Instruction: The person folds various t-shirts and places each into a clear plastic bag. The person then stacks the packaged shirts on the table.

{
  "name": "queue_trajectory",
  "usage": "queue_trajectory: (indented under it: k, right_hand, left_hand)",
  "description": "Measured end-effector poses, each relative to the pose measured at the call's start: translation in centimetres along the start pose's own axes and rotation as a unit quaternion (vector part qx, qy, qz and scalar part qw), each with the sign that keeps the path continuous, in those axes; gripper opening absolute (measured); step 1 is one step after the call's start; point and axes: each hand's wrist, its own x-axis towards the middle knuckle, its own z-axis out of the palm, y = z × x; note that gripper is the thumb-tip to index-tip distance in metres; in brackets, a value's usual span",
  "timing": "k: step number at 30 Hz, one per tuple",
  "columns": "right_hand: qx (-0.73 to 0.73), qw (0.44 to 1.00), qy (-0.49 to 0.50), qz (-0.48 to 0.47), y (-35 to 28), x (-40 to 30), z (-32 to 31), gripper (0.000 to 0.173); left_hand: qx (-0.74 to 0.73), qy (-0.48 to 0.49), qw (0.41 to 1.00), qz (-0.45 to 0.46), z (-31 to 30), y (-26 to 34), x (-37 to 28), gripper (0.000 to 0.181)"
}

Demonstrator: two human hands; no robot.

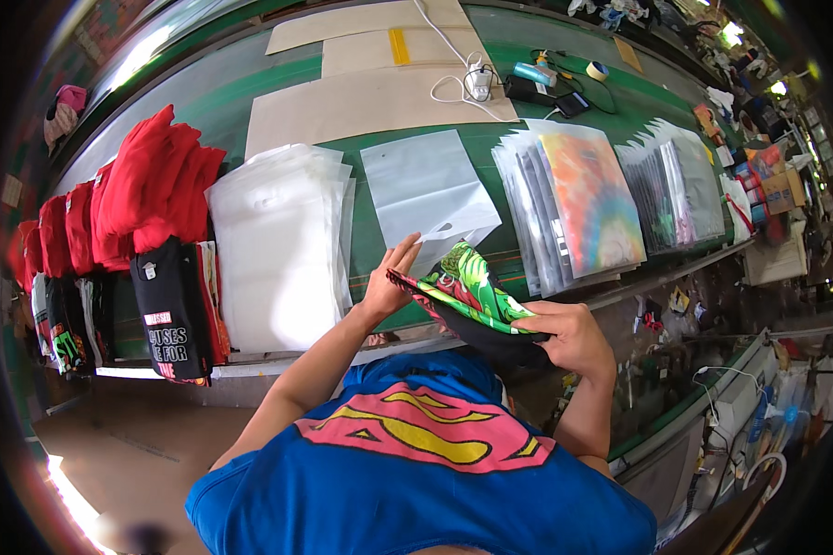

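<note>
A folded garment with a bright green, red and black print is held over the table's front edge, in front of my chest. My right hand pinches its right end between thumb and fingers. Its left end lies in my left hand, whose thumb is hidden behind the cloth. The straight fingertips of that hand reach the near edge of a clear plastic bag. This bag lies flat on the green table, with a handle-hole cutout in its creased near flap.
Left of the bag is a stack of clear bags, then folded black shirts and red garments. Bagged garments and another bagged row stand right. Farther back are cardboard sheets, a power adapter and a tape roll.
</note>
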Motion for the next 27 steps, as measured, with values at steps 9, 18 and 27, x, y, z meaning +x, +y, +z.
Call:
queue_trajectory:
  k: [9,18,27]
  right_hand:
    - [-0.001,0.993,0.072,0.095,1.8,0.3,0.7,0.04]
    - [-0.105,0.978,0.103,0.151,0.8,1.9,3.3,0.034]
    - [-0.085,0.984,0.118,0.1,0.3,3.5,3.8,0.031]
  left_hand:
    - [-0.138,0.018,0.989,0.054,0.1,-1.8,-0.9,0.084]
    - [-0.027,0.059,0.996,-0.066,-1.8,2.5,1.3,0.076]
    - [-0.024,0.073,0.996,-0.051,-3.6,5.4,3.3,0.083]
